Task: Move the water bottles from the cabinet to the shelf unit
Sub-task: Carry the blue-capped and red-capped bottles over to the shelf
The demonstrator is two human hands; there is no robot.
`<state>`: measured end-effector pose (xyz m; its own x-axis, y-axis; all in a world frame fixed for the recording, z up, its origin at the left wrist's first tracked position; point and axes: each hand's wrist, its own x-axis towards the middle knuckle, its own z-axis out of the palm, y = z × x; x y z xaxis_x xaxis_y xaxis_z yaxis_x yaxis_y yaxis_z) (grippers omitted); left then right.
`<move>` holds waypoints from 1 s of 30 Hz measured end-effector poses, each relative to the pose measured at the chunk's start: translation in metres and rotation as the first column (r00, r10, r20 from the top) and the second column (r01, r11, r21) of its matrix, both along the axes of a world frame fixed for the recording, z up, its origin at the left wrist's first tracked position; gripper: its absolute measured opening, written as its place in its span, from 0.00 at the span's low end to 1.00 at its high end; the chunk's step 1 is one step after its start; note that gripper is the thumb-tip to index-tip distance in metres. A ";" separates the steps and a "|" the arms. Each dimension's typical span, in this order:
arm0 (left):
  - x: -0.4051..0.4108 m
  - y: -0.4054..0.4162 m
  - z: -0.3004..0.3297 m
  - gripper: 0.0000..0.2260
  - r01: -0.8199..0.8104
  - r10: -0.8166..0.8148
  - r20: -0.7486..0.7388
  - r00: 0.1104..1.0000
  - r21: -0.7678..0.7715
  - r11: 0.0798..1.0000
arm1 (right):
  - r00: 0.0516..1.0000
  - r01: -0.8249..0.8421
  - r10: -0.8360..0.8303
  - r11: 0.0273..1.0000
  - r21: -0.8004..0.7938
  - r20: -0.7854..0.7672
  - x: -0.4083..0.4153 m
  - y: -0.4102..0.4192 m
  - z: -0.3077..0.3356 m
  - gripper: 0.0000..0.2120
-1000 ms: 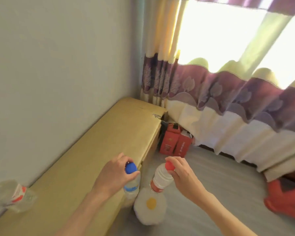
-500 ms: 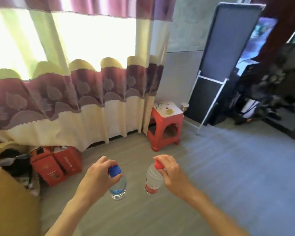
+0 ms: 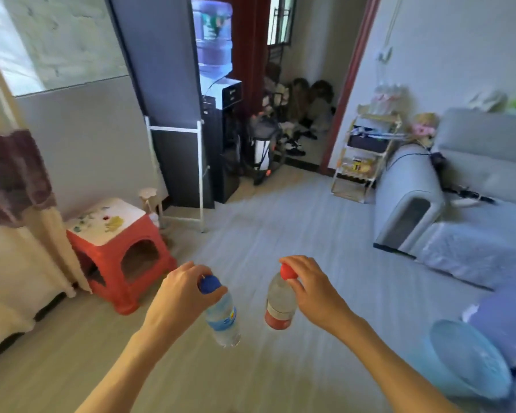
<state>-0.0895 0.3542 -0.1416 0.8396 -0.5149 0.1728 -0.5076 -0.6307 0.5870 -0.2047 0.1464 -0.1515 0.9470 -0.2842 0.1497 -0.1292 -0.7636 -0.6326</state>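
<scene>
My left hand (image 3: pixel 181 293) grips a clear bottle with a blue cap and blue label (image 3: pixel 223 317) by its neck; the bottle hangs above the floor. In my right hand (image 3: pixel 312 289) a clear bottle with a red cap and red label (image 3: pixel 279 305) hangs the same way, held at the cap. Both bottles are in mid-air, side by side, in front of me. A gold wire shelf unit (image 3: pixel 367 153) stands far ahead on the right, beside the doorway, with several bottles on its top tier.
A red plastic stool (image 3: pixel 118 242) stands at left by the curtain. A dark panel on a white stand (image 3: pixel 176 162) and a water dispenser (image 3: pixel 221 114) are behind it. A grey sofa (image 3: pixel 459 180) fills the right; a blue round object (image 3: pixel 471 359) lies near right.
The view has swung right, from the cabinet and curtain to the room with the shelf unit. Both hands still hold their bottles in front of me.
</scene>
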 end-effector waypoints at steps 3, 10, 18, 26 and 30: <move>0.042 -0.078 -0.009 0.10 0.123 -0.122 -0.001 0.992 0.021 0.992 | 0.992 0.118 -0.117 0.993 0.030 -0.044 0.015 -0.064 -0.006 0.18; 0.139 -0.264 -0.007 0.11 0.345 -0.342 -0.047 0.939 0.075 0.936 | 0.929 0.365 -0.362 0.931 0.025 -0.081 0.061 -0.205 -0.005 0.18; 0.221 -0.455 0.011 0.12 0.423 -0.424 0.003 0.906 0.051 0.905 | 0.858 0.513 -0.513 0.858 0.008 0.000 0.122 -0.371 0.008 0.18; 0.292 -0.654 0.017 0.12 0.461 -0.463 0.022 0.886 0.054 0.886 | 0.873 0.488 -0.487 0.872 -0.044 0.031 0.194 -0.575 -0.004 0.17; 0.325 -0.744 0.021 0.12 0.436 -0.438 0.036 0.898 0.041 0.899 | 0.888 0.459 -0.457 0.886 -0.059 0.044 0.238 -0.672 0.008 0.17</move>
<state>0.2355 -0.3893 -0.1207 0.5211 -0.8340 0.1816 -0.7604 -0.3570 0.5425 0.0330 -0.5252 -0.1440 0.7088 -0.6740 0.2082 -0.4578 -0.6640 -0.5912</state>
